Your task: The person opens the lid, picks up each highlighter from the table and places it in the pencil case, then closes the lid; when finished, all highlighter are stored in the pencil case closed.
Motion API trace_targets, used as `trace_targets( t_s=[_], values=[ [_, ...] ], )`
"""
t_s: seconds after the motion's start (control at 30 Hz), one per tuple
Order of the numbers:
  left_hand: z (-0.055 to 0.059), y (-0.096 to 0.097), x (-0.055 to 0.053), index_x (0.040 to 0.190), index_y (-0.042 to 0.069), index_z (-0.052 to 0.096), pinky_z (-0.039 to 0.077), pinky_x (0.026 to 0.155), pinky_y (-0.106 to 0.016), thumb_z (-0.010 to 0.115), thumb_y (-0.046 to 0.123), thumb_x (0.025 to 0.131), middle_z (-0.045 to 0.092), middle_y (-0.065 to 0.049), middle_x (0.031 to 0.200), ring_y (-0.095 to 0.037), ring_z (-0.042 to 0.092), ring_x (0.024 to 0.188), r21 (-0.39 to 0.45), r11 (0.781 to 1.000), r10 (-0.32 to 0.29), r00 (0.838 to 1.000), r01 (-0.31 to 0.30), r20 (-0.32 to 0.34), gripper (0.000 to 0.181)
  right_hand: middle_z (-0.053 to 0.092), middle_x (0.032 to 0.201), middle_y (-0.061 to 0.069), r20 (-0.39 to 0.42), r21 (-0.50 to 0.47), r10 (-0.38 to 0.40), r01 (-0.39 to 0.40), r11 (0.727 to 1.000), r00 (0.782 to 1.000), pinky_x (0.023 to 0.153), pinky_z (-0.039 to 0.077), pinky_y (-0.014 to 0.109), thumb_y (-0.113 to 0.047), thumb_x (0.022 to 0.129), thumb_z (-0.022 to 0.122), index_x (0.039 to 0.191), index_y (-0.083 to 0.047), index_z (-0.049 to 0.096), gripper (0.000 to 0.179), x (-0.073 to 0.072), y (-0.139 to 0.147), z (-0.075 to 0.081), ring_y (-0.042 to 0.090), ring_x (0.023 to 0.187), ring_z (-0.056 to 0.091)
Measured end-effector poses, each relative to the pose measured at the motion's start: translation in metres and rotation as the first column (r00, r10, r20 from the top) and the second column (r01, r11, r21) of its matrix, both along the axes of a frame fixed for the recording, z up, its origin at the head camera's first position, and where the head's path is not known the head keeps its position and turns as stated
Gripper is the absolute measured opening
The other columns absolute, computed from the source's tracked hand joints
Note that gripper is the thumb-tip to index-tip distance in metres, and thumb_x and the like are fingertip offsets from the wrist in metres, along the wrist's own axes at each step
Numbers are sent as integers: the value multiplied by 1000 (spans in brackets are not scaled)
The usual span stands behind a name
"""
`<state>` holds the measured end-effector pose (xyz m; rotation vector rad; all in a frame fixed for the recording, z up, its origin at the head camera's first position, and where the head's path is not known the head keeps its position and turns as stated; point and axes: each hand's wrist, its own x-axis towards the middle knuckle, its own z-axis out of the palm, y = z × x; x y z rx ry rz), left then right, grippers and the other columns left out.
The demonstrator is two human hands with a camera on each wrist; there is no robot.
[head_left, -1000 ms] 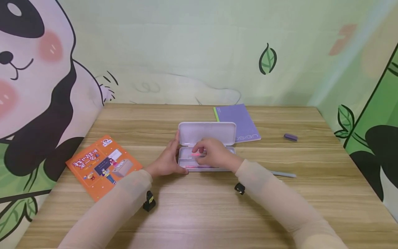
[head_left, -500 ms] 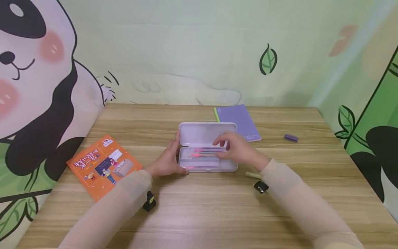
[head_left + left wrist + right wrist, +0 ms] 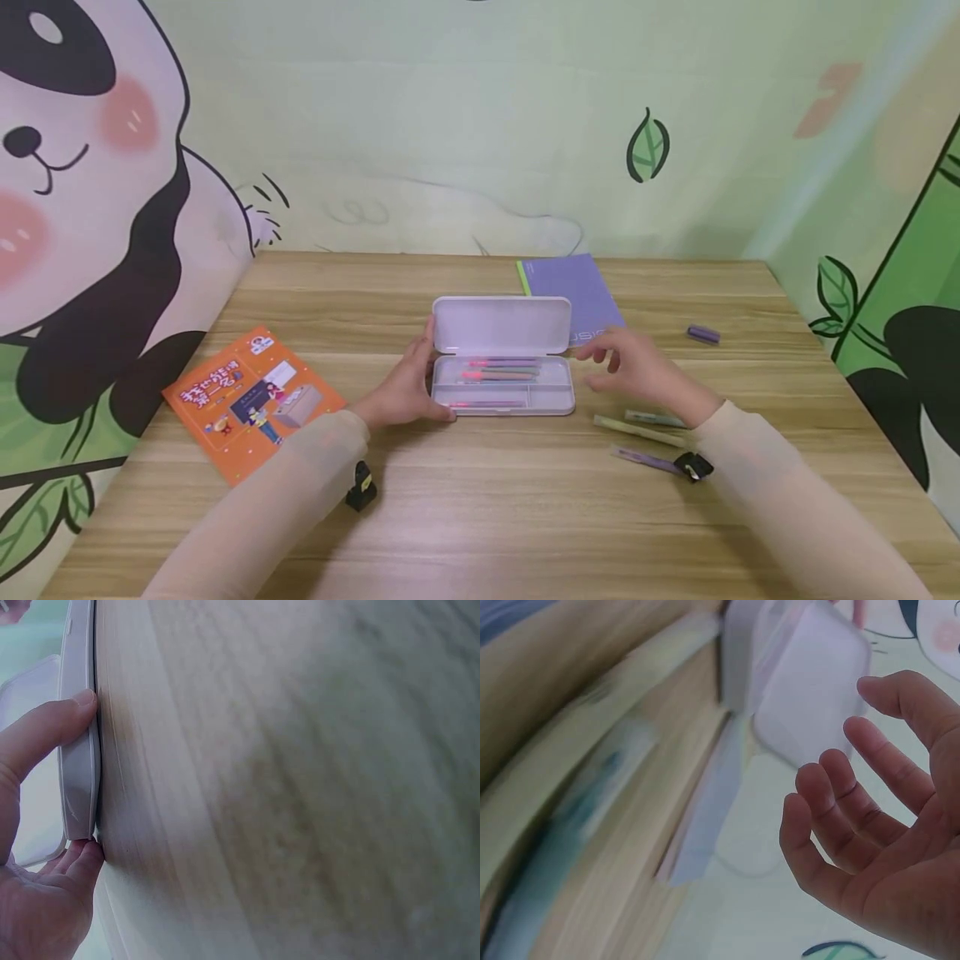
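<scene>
A white pencil case (image 3: 501,325) stands with its lid up in the middle of the table. Several pens (image 3: 498,375) with pinkish ends lie in its back compartment, and one pen (image 3: 487,405) is in the front one. My left hand (image 3: 397,390) grips the case's left end, thumb (image 3: 67,720) on the front wall and fingers round the corner. To the right of the case, my right hand (image 3: 645,375) hangs in the air, fingers loosely bent and holding nothing. Near its wrist lie a yellowish pen (image 3: 637,431), a grey-green pen (image 3: 652,418) and a purple pen (image 3: 643,458).
An orange picture book (image 3: 255,400) lies at the left. Behind the case's right side is a purple notebook (image 3: 573,292). A short dark purple object (image 3: 703,335) sits farther right. A wall with a painted panda (image 3: 75,167) borders the wooden table (image 3: 465,517).
My right hand has moved right, out from over the pencil case, uncovering the pens inside it and those on the table. My left hand has stayed on the case.
</scene>
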<state>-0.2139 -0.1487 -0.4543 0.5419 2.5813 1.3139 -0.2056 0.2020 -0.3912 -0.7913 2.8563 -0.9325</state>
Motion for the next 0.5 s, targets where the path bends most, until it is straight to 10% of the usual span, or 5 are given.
trace_targets(
  t_s=[0.5],
  values=[
    [1, 1, 2, 153, 28, -19, 38, 111, -40, 93, 9, 57, 5, -18, 159, -33, 44, 133, 1, 1000, 2, 1000, -2, 8, 149, 65, 85, 7, 16, 107, -3, 2, 994, 1000, 62, 45, 24, -5, 75, 77, 96, -6, 72, 21, 23, 57, -18, 19, 71, 55]
  ],
)
